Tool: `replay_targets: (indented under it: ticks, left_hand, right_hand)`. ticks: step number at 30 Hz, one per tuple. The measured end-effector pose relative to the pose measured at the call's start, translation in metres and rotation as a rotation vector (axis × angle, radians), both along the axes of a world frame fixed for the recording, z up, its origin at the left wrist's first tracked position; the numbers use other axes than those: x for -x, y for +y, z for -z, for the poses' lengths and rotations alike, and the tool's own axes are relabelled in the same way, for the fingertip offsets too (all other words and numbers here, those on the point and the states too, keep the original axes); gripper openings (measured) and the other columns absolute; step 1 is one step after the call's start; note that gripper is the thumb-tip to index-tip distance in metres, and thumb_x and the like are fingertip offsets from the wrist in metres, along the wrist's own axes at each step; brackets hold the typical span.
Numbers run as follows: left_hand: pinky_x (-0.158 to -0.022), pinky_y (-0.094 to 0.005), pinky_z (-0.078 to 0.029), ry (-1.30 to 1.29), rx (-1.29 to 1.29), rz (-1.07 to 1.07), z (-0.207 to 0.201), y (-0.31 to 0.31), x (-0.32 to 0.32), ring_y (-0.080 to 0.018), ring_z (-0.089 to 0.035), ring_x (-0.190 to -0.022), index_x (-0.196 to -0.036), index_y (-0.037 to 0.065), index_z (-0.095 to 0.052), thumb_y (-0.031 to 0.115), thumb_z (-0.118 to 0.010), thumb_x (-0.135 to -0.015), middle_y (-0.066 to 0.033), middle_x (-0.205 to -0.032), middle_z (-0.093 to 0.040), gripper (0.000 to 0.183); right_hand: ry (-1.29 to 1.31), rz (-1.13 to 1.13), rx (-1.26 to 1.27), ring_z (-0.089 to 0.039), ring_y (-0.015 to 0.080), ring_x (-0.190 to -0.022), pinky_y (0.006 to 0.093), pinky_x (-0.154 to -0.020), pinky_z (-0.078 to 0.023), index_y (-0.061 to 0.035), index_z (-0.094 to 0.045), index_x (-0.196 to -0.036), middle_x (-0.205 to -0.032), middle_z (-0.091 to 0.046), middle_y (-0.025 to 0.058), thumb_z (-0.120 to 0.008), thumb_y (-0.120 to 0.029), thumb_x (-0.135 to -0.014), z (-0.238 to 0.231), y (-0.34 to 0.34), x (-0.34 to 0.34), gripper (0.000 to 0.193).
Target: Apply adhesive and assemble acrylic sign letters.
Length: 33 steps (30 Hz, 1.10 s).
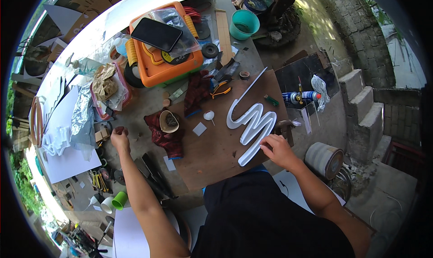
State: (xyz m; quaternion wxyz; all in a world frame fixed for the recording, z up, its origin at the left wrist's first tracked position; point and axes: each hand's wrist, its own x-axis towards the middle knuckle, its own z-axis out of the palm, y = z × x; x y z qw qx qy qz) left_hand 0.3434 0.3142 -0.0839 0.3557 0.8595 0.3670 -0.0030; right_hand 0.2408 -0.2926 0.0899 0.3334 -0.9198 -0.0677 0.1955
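Note:
A white zigzag piece with raised edges, like a channel-shaped letter [252, 128], lies on a brown board [209, 161], a thin strip trailing from its far end. My right hand [280, 150] is at its right side, fingers bent and pinching the edge. To the left, over the grey tabletop, my left hand [120, 140] has its fingers curled closed beside small wooden blocks [102, 134]; whatever it holds is hidden. Between the hands, a cup of small metal bits [169, 121] rests on a dark red checked cloth [172, 142]. A small white spoon-like piece [209, 116] and a white square [199, 129] lie nearby.
An orange toolbox [164, 68] carries a phone [156, 34]. Orange-handled pliers [221, 90], a green lighter [271, 100] and a teal bucket [244, 25] stand or lie farther back. Gas canisters with a torch [301, 97] are right, near concrete steps [358, 93]. White sheets [74, 164] lie left.

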Motion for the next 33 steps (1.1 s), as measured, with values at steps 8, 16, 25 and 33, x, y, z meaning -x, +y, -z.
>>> replay_targets:
  ticks: [8,16,25,33]
  left_hand:
    - [-0.083,-0.0262,-0.056,-0.572,0.399,0.169,-0.223,-0.264,0.041,-0.0109,-0.069,-0.09,-0.111,-0.003,-0.065,-0.001,-0.076,-0.096,-0.0042,-0.097,-0.071,0.019]
    - [-0.077,-0.0288,-0.059,-0.35,0.321,0.713,-0.194,-0.437,0.03,-0.0148,-0.074,-0.091,-0.106,0.0,-0.071,-0.007,-0.079,-0.086,-0.0083,-0.099,-0.076,0.023]
    - [-0.083,-0.0387,-0.059,-0.156,0.478,0.831,-0.118,-0.5,-0.05,-0.0263,-0.075,-0.089,-0.123,0.002,-0.065,0.006,-0.079,-0.088,-0.0126,-0.099,-0.076,0.038]
    - [-0.083,-0.0496,-0.055,-0.037,-0.232,1.056,-0.021,-0.488,-0.075,-0.0368,-0.068,-0.094,-0.104,0.005,-0.07,0.012,-0.075,-0.086,-0.0143,-0.099,-0.068,0.02]
  right_hand:
    - [-0.037,0.183,-0.543,-0.071,0.0241,-0.084,0.0359,-0.077,-0.056,-0.0026,-0.07,-0.111,-0.096,-0.069,0.0096,-0.069,-0.002,-0.096,-0.015,0.04,-0.055,0.016]
    - [0.015,0.137,-0.708,-0.07,0.0189,-0.088,0.0327,-0.079,-0.056,-0.0011,-0.072,-0.115,-0.1,-0.069,0.0099,-0.066,0.0,-0.097,0.003,-0.014,-0.079,0.019]
    - [0.16,0.501,-0.434,-0.074,0.0163,-0.085,0.0313,-0.078,-0.058,0.0,-0.072,-0.11,-0.093,-0.077,0.0106,-0.073,-0.005,-0.093,0.065,-0.095,-0.115,0.018]
    - [0.085,0.593,-0.274,-0.078,0.0312,-0.084,0.0399,-0.075,-0.06,-0.0021,-0.07,-0.103,-0.088,-0.078,0.0151,-0.077,-0.009,-0.088,0.141,-0.08,-0.158,0.018]
